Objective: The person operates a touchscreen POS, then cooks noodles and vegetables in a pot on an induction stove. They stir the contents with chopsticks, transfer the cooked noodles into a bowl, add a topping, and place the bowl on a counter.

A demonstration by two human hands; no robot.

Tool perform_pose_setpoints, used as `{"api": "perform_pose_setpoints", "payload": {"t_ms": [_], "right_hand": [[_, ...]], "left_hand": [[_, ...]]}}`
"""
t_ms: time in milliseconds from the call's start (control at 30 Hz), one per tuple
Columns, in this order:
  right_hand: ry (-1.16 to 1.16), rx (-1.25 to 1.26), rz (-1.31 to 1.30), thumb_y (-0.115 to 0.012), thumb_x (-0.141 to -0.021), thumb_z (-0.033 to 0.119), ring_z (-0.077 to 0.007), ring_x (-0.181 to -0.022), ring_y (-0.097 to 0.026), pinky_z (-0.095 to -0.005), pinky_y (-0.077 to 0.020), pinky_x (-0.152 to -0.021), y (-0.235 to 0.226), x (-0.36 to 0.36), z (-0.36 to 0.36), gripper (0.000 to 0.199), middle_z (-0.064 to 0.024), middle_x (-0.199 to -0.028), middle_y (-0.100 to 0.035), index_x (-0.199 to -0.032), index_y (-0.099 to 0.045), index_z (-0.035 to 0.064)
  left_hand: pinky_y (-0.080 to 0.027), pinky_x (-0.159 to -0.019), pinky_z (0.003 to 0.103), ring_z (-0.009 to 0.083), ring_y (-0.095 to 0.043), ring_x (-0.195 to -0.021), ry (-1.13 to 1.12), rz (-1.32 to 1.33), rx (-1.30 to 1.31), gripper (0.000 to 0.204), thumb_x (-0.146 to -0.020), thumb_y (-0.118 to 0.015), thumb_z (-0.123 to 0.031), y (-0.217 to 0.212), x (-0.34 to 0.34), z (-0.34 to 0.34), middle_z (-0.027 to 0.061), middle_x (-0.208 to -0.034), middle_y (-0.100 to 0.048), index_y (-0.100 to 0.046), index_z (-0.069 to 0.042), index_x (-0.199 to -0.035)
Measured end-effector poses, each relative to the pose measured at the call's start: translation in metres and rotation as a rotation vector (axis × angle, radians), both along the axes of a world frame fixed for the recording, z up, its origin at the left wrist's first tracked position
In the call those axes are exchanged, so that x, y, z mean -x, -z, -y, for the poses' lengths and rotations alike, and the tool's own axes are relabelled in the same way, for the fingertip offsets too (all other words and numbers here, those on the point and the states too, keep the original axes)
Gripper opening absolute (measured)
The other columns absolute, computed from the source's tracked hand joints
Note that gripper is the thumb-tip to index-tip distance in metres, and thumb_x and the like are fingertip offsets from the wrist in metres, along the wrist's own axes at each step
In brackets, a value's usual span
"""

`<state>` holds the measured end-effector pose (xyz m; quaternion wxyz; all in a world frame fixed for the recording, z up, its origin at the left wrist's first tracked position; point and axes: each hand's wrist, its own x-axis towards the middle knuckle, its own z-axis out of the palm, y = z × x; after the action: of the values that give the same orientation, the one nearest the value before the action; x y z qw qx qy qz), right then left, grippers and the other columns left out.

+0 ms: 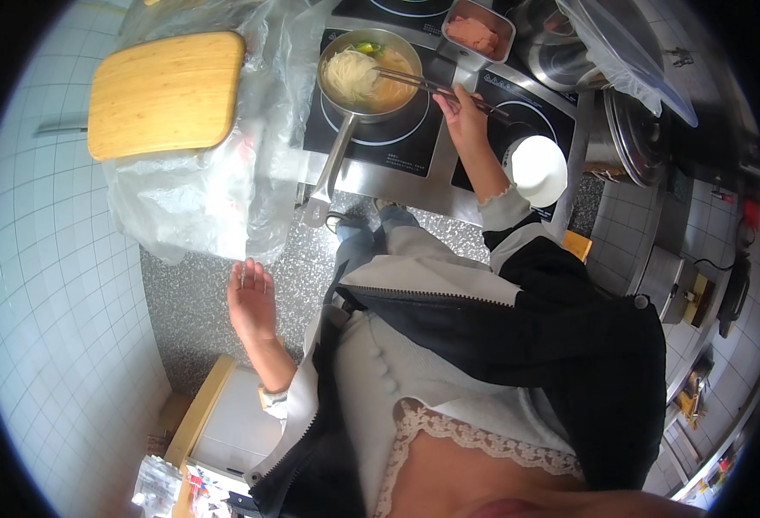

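A steel saucepan (340, 152) sits on the induction cooktop (394, 159), its long handle pointing toward me. Inside it, pale noodles (351, 76) lie in an orange-tinted broth (392, 92) with some green leaves (368, 49) at the far side. My right hand (463, 116) is closed around a pair of dark chopsticks (418, 83), whose tips reach into the noodles. My left hand (252, 304) hangs over the floor left of my body, holding nothing, palm up and fingers stretched out. Close to my right forearm stands a white bowl (539, 170).
Beyond the pan a metal container (481, 53) holds pinkish slices. A wooden cutting board (168, 95) rests on plastic sheeting (216, 186) at the left, with a knife-like blade (62, 129) jutting beside it. Large steel pots (630, 138) stand at the right. A bin-like box (229, 423) is behind my left arm.
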<state>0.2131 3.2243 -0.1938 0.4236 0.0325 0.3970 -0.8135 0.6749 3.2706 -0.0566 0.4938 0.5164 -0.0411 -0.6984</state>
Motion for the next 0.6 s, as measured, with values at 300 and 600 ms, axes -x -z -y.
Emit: {"api": "perform_pose_setpoints", "payload": {"t_ms": [300,600], "right_hand": [[-0.024,0.072,0.031,-0.059,-0.089,0.002,-0.0293,-0.081,-0.068,-0.0332,-0.0608,-0.074,-0.039,0.026,-0.018,0.015,-0.0177,-0.087,-0.067,-0.075,-0.057,0.0072],[-0.062,0.128,-0.143,-0.061,-0.089,0.006,-0.0289,-0.084,-0.068,-0.0331,-0.0599,-0.077,-0.101,0.046,-0.012,0.010,-0.0174,-0.089,-0.067,-0.080,-0.058,0.0051]], "left_hand": [[-0.046,-0.090,0.035,0.0201,-0.056,-0.102,0.048,-0.011,-0.003,0.024,-0.094,-0.053,-0.023,0.006,-0.002,0.008,0.0081,-0.111,-0.060,-0.056,-0.007,-0.112],[-0.045,-0.088,0.034,0.0228,-0.054,-0.100,0.017,-0.028,0.002,0.035,-0.094,-0.052,-0.021,0.007,0.007,0.020,0.0130,-0.111,-0.056,-0.049,0.000,-0.122]]}}
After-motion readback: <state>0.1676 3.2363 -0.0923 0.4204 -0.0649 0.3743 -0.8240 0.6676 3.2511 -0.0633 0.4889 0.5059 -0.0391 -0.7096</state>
